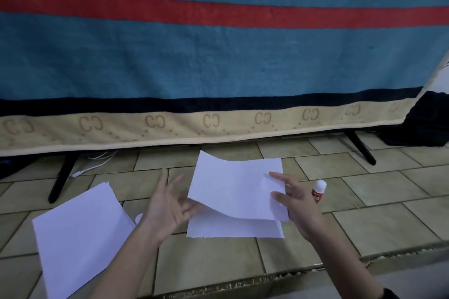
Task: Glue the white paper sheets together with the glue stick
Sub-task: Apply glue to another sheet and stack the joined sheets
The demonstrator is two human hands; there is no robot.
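Note:
A white paper sheet (233,187) is lifted and curved above the tiled floor. My right hand (297,201) pinches its right edge between thumb and fingers. My left hand (170,204) is beside the sheet's left lower edge with fingers spread and relaxed, its fingertips at or just under the paper. A second white sheet (233,228) lies flat on the floor under the lifted one. The glue stick (318,190), white cap and red label, stands just behind my right hand, partly hidden by it.
A stack of white sheets (80,233) lies on the floor at the left. A teal, red-striped blanket (218,56) hangs across the back over black stand legs (60,177). White cables (97,162) lie beneath it. A cardboard edge (243,281) runs along the front.

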